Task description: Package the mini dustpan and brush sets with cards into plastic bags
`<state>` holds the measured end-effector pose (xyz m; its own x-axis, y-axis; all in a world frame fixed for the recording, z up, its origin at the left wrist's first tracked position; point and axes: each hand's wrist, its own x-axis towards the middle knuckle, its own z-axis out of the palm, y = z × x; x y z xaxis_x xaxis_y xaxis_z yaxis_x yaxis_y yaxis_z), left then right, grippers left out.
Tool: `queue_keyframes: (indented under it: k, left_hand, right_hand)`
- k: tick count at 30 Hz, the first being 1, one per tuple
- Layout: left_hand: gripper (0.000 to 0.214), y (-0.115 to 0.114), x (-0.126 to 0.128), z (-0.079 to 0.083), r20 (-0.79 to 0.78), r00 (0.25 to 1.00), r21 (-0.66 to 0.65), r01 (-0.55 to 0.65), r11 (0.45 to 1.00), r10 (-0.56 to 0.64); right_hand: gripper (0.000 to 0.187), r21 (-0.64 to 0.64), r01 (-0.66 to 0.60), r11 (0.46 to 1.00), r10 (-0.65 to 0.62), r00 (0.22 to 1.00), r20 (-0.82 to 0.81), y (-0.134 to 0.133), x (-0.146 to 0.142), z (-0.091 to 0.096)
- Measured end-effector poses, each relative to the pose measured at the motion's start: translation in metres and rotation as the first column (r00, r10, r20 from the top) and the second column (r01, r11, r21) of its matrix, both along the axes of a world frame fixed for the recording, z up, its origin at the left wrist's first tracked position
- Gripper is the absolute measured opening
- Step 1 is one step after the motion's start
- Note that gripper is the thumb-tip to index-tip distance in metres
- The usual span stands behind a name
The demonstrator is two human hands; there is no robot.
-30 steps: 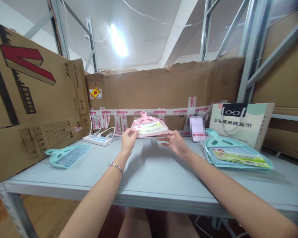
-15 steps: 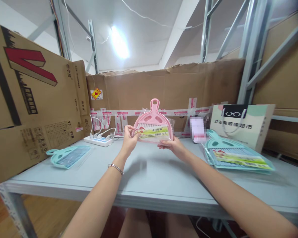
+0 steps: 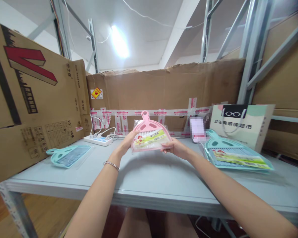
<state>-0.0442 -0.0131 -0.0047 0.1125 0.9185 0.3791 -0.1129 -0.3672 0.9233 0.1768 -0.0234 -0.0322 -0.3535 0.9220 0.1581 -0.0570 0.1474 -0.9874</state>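
Observation:
Both of my hands hold a pink dustpan-and-brush set [image 3: 151, 134] in clear plastic wrap, above the far middle of the grey table [image 3: 149, 178]. Its handle points up and away, and its green label faces me. My left hand [image 3: 126, 142] grips its left edge, fingers closed under it. My right hand [image 3: 175, 148] pinches its lower right corner. A silver bracelet [image 3: 111, 164] circles my left wrist.
A pile of teal dustpan sets [image 3: 234, 154] lies at the right, before a paper bag [image 3: 243, 123]. One teal set [image 3: 68, 155] lies at the left near a white power strip [image 3: 99, 140]. Cardboard boxes [image 3: 32, 99] wall the left and back. Steel rack posts [image 3: 250, 49] rise behind.
The pink set was lying nearly flat, was tipped upright facing me, and is now tilted back and lowered. My left hand shifted from its top edge to beneath its left side.

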Motion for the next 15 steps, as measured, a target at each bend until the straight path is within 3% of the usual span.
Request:
queue_keyframes:
  k: [2, 3, 5, 6, 7, 8, 10, 11, 13, 15]
  left_hand:
    - [0.021, 0.003, 0.001, -0.004, -0.060, 0.998, -0.140, -0.016, 0.990, 0.008]
    - [0.021, 0.005, 0.003, -0.007, -0.084, 0.996, -0.189, -0.051, 0.981, 0.036]
    - [0.020, 0.007, 0.008, -0.012, -0.085, 0.990, -0.184, -0.129, 0.974, 0.115]
    - [0.019, 0.008, 0.010, -0.014, -0.072, 0.988, -0.168, -0.150, 0.974, 0.139]
    - [0.019, 0.009, 0.013, -0.016, -0.048, 0.985, -0.148, -0.170, 0.974, 0.164]
    - [0.018, 0.009, 0.015, -0.017, -0.017, 0.981, -0.130, -0.193, 0.973, 0.192]
    - [0.018, 0.011, 0.018, -0.019, 0.060, 0.969, -0.125, -0.229, 0.965, 0.238]
    - [0.020, 0.012, 0.019, -0.019, 0.101, 0.962, -0.136, -0.238, 0.962, 0.252]
    - [0.022, 0.014, 0.021, -0.020, 0.178, 0.952, -0.162, -0.222, 0.961, 0.250]
    - [0.023, 0.013, 0.025, -0.022, 0.246, 0.943, -0.165, -0.188, 0.968, 0.226]
  right_hand:
    - [0.039, 0.120, 0.165, 0.979, -0.179, 0.977, 0.119, 0.002, 0.000, -0.002]
    - [0.043, 0.262, 0.282, 0.923, -0.327, 0.934, 0.147, 0.002, -0.001, -0.003]
    - [0.050, 0.609, 0.383, 0.695, -0.559, 0.820, 0.121, 0.000, -0.004, -0.003]
    - [0.049, 0.744, 0.329, 0.582, -0.597, 0.794, 0.116, -0.002, -0.006, -0.002]
    - [0.043, 0.828, 0.222, 0.515, -0.588, 0.794, 0.153, -0.004, -0.008, -0.002]
    - [0.033, 0.862, 0.107, 0.495, -0.556, 0.802, 0.219, -0.005, -0.009, -0.002]
    - [0.019, 0.837, 0.003, 0.547, -0.493, 0.810, 0.318, -0.005, -0.011, -0.002]
    - [0.022, 0.808, 0.039, 0.588, -0.481, 0.819, 0.311, -0.004, -0.012, -0.004]
    - [0.024, 0.701, 0.230, 0.675, -0.492, 0.848, 0.196, 0.001, -0.015, -0.007]
    - [0.022, 0.466, 0.414, 0.782, -0.489, 0.871, 0.045, 0.006, -0.019, -0.010]
